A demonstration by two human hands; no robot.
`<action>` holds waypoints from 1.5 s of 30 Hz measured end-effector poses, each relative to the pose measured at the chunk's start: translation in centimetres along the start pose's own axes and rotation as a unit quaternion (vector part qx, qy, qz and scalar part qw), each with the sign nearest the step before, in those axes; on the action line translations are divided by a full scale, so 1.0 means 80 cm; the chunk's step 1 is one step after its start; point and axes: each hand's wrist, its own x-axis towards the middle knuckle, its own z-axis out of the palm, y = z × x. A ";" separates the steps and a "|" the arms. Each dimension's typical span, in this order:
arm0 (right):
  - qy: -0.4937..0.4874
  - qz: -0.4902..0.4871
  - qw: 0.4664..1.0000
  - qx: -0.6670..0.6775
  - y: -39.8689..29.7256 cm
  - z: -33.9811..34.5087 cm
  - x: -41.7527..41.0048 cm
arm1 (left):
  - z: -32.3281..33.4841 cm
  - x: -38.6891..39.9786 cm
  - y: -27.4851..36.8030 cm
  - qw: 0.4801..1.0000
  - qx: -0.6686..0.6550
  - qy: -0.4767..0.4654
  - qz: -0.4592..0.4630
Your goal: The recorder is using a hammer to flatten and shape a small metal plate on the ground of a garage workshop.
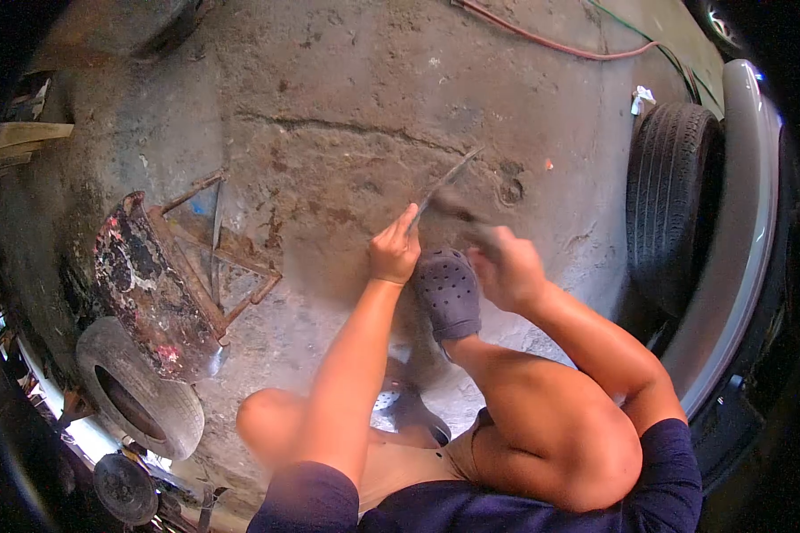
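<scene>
My left hand (397, 248) grips the near end of a thin, flat metal strip (450, 177). The strip slants away up and to the right, low over the concrete floor. My right hand (510, 270) is closed around a dark hand tool (463, 214), blurred by motion, possibly a hammer. The tool's far end lies just right of the strip in the picture; whether they touch cannot be made out. Between my hands is a grey-purple perforated clog (447, 290) on my foot, planted on the floor.
A rusty, paint-flecked curved metal piece on a frame (157, 286) stands left, beside a worn tyre (140, 393). On the right another tyre (670, 200) stands against a grey car bumper (740, 233). A red hose (560, 46) crosses the cracked concrete floor (347, 80).
</scene>
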 end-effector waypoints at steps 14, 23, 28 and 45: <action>-0.179 0.138 0.968 -0.107 -0.034 0.007 0.010 | -0.004 -0.014 0.002 0.993 0.059 -0.070 -0.078; -0.172 0.088 0.979 -0.072 -0.047 0.010 0.015 | 0.005 -0.021 -0.024 0.997 0.063 -0.049 -0.010; -0.210 0.126 0.959 -0.143 0.000 0.009 -0.009 | 0.021 -0.005 0.028 0.992 0.028 -0.087 -0.086; 0.050 -0.126 0.990 -0.031 -0.075 -0.065 0.053 | -0.009 -0.023 -0.005 0.992 -0.038 -0.017 -0.118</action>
